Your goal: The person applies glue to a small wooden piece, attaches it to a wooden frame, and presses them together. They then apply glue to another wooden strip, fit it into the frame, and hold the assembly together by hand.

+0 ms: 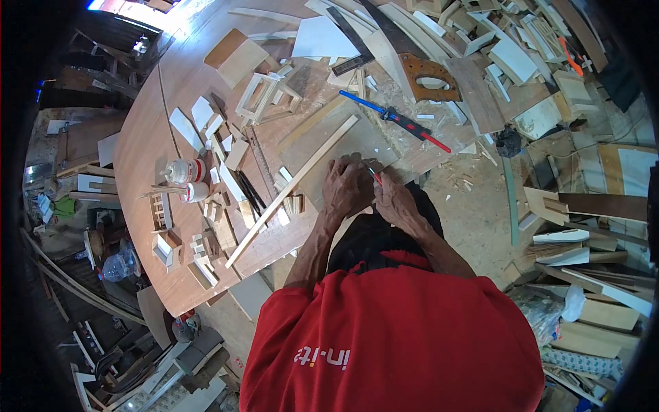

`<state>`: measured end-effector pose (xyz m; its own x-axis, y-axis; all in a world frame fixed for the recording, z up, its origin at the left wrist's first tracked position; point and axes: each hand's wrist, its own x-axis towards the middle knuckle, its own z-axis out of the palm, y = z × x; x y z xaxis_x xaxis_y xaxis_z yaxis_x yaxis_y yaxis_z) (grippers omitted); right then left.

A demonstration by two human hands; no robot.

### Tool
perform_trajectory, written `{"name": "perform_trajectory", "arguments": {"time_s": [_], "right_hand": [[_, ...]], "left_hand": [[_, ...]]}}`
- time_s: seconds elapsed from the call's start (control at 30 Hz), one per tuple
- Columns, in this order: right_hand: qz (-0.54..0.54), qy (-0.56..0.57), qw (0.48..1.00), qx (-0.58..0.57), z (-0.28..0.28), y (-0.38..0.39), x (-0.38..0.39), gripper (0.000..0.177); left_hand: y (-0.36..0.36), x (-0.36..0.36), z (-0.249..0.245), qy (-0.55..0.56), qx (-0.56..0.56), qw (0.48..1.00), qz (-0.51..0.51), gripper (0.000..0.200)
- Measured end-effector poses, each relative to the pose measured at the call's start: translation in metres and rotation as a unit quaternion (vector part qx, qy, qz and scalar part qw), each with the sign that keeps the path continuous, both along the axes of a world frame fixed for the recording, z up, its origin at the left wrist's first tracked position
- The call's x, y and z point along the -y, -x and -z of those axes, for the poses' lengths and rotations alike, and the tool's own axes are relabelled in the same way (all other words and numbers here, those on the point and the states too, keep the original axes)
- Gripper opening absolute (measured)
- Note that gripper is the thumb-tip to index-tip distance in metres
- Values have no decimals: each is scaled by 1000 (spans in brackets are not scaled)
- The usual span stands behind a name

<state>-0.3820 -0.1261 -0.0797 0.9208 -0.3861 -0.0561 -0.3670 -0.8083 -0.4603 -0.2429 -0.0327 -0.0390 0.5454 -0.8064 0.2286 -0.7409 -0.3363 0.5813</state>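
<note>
My right hand (398, 204) is closed around a slim tool (377, 177) with a red part and a thin metallic tip, mostly hidden by the fingers. Beside it, my left hand (345, 187) has its fingers curled down at the near edge of a flat board (310, 152). Whatever lies under those fingers is hidden. A long pale wood strip (295, 185) runs diagonally just left of my left hand. Farther up lies a blue, black and red bar-shaped tool (395, 118), apart from both hands.
On the wooden table (147, 254) are a handsaw (412, 69), a try square (350, 63), a small wooden frame (264, 96), glue bottles (185, 172) and several offcuts. Wood scraps (576, 254) crowd the right side. Shavings litter the floor (467, 199).
</note>
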Motion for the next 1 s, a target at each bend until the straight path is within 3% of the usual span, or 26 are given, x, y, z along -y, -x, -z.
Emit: {"name": "perform_trajectory", "arguments": {"time_s": [0.13,0.23,0.43,0.53,0.6,0.73,1.0], "right_hand": [[-16,19,999,23,7,3,0,29],[15,-28,999,-15,10,2,-2,32],[-15,26,999,13,0,1,0,29],[39,-73,996,-17,-9,0,1,29],[-1,-6,1000,18,1,2,0,30],[-7,2,1000,23,-2,1,1,29],[-73,127,988,38,-1,3,2,28]], "left_hand": [[-1,-1,0,-5,4,1000,8,22],[0,-1,-1,-7,-2,1000,7,23],[0,-1,-1,-8,-2,1000,6,26],[-1,-1,0,-6,2,1000,13,26],[-2,-2,2,-2,3,1000,17,27],[-2,-1,4,-13,2,1000,11,29],[-3,-2,2,-24,2,1000,13,33]]}}
